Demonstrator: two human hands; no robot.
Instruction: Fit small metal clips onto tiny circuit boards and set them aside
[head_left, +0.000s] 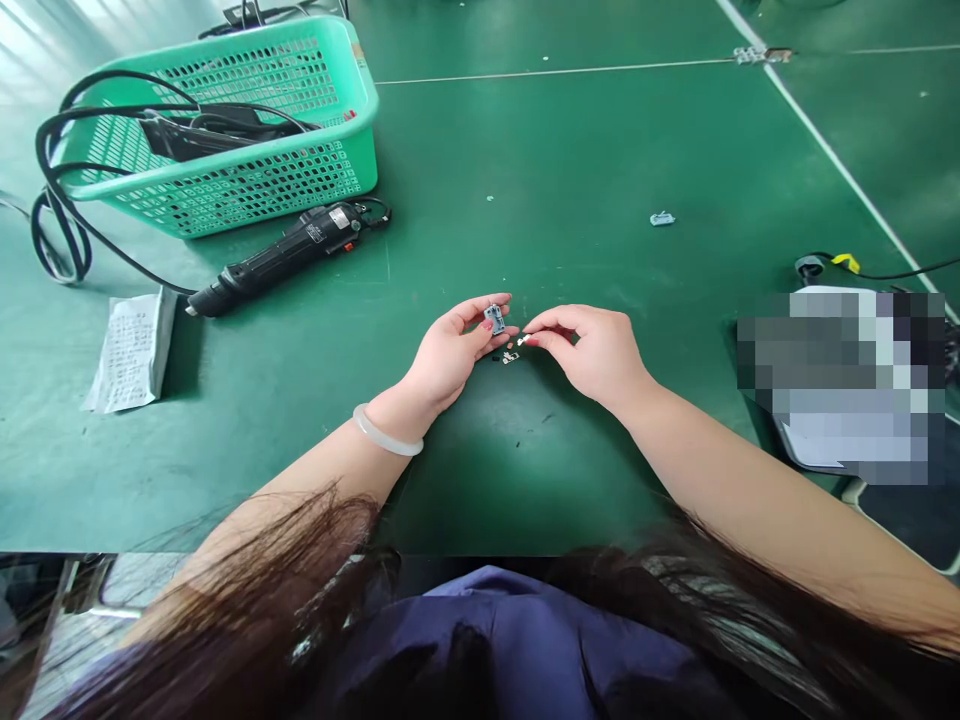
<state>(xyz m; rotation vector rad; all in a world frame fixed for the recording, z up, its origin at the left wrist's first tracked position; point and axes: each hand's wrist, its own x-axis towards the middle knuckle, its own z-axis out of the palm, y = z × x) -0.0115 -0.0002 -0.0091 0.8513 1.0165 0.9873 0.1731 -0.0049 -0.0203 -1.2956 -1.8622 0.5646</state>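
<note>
My left hand (457, 345) is closed around a small grey-blue plastic housing (494, 318), its hollow inner side turned up and the thumb resting on it. Just to the right, my right hand (592, 345) pinches a tiny whitish-metal piece (523, 341) between thumb and fingertips. Below the two hands, small metal parts (511, 357) lie on the green table, with a tiny black piece (496, 359) beside them. A little orange piece (510, 346) shows near the left fingertips. These parts are too small to make out in detail.
A black electric screwdriver (289, 255) lies at the left before a green plastic basket (247, 190) holding black cabled items. A paper packet with writing (131, 350) is at far left. Another grey-blue plastic piece (662, 219) lies farther back. A blurred-out object (840, 385) stands right.
</note>
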